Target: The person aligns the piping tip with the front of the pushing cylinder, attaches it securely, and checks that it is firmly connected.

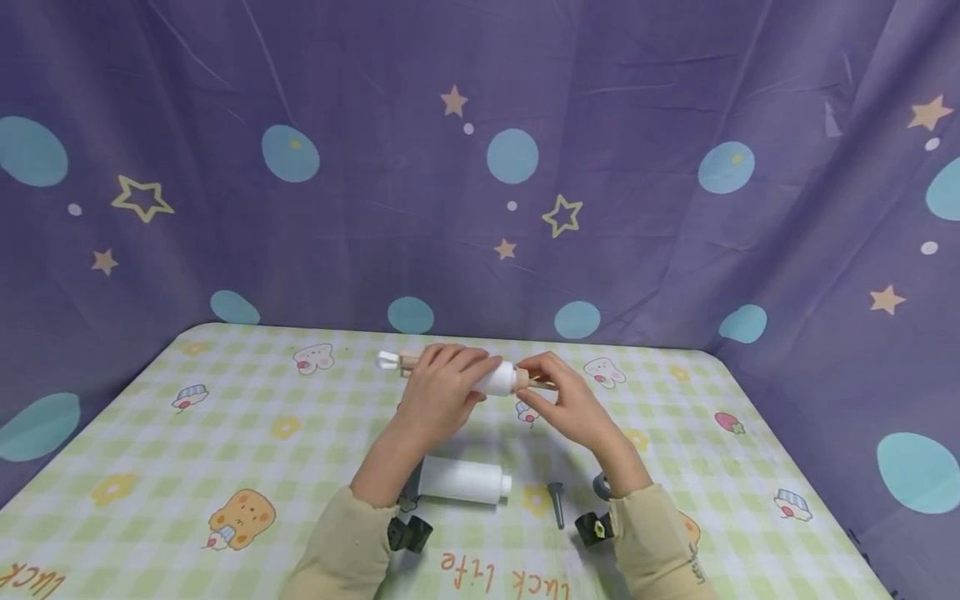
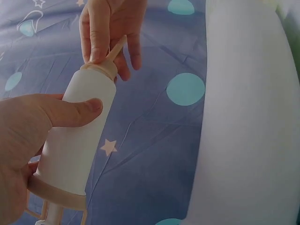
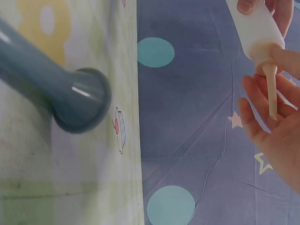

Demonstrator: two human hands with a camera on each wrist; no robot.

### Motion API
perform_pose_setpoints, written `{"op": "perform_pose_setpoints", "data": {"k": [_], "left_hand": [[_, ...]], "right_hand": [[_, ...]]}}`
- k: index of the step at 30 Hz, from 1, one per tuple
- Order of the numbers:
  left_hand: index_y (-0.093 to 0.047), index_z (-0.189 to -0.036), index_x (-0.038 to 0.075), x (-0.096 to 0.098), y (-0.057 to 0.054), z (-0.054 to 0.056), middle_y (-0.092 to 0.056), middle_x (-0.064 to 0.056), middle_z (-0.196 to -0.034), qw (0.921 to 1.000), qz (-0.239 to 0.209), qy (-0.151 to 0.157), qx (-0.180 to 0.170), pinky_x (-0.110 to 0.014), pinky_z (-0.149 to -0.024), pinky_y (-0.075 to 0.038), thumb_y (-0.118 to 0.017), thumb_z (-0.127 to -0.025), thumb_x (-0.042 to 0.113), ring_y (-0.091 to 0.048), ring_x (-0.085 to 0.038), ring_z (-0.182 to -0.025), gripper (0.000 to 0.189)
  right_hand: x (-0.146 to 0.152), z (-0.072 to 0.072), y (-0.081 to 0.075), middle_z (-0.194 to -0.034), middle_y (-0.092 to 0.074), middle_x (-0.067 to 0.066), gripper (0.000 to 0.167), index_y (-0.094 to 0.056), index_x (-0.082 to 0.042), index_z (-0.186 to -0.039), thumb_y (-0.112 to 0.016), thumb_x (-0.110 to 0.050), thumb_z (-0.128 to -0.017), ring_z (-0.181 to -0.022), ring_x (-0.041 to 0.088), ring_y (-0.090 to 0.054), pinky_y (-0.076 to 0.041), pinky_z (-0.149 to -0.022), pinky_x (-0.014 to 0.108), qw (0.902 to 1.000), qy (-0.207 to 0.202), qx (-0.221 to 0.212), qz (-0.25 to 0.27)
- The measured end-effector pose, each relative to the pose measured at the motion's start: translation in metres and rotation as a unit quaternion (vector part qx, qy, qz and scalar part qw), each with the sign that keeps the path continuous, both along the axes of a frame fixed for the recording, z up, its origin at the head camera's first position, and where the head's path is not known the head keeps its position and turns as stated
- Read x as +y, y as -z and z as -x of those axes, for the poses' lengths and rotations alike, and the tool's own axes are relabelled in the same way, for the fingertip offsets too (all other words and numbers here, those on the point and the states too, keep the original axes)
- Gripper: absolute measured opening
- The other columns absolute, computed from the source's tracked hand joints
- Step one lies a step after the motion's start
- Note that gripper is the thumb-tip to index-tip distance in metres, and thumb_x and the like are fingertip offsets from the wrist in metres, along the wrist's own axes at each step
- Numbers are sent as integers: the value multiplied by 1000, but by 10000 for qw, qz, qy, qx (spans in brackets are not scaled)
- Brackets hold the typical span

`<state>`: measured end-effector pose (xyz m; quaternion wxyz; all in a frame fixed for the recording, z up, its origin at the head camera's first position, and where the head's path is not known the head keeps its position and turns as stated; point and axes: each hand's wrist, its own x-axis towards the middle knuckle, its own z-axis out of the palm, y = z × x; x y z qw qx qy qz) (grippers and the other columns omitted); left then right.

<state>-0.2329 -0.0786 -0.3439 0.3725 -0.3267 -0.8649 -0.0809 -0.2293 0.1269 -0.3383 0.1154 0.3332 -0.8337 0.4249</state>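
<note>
My left hand (image 1: 441,398) grips a white tube (image 1: 495,380), held raised over the table and nearly level. It looks like a caulking gun; a beige ring (image 2: 58,193) and beige rods show at its rear, with a white end piece (image 1: 387,360) at far left in the head view. At the front, my right hand (image 1: 567,406) pinches the beige collar (image 2: 101,68) between thumb and fingers. A slim beige nozzle (image 3: 271,91) extends from that collar towards the right palm. Part of the tube is hidden behind the left fingers.
A second white tube (image 1: 461,481) with a threaded neck lies below the hands, its dark grey end partly behind the left wrist. A grey nozzle (image 1: 557,504) and a grey ring (image 1: 602,486) lie near the right forearm. A purple curtain (image 1: 375,208) hangs behind the table.
</note>
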Motion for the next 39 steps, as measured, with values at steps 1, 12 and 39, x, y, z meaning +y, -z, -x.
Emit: {"op": "perform_pose_setpoints", "data": {"k": [1,12,39], "left_hand": [[-66,-111,19,0,0,0,-65,1,-106,10000,-9,-6,-7,-36,-87,-42,-82,-64,16,-58,-19,-97,50],[-64,-114,20,0,-1,0,-64,1,-109,9999,7,-73,-87,-36,-88,-41,-81,-66,18,-58,-19,-99,50],[-64,-112,20,3,0,-1,-64,1,-108,9999,69,53,104,-36,-89,-40,-82,-64,14,-57,-19,-100,51]], "right_hand": [[0,0,0,-104,-56,15,27,-55,3,-110,-61,-2,-84,-95,27,-58,-49,-86,41,10000,25,51,40],[8,24,28,-99,-64,7,28,-55,-5,-110,-64,-11,-84,-93,20,-60,-48,-86,40,9990,212,-129,363],[-2,1,1,-89,-64,8,19,-59,-2,-102,-46,-14,-95,-81,22,-60,-51,-72,33,9967,591,-561,49]]}}
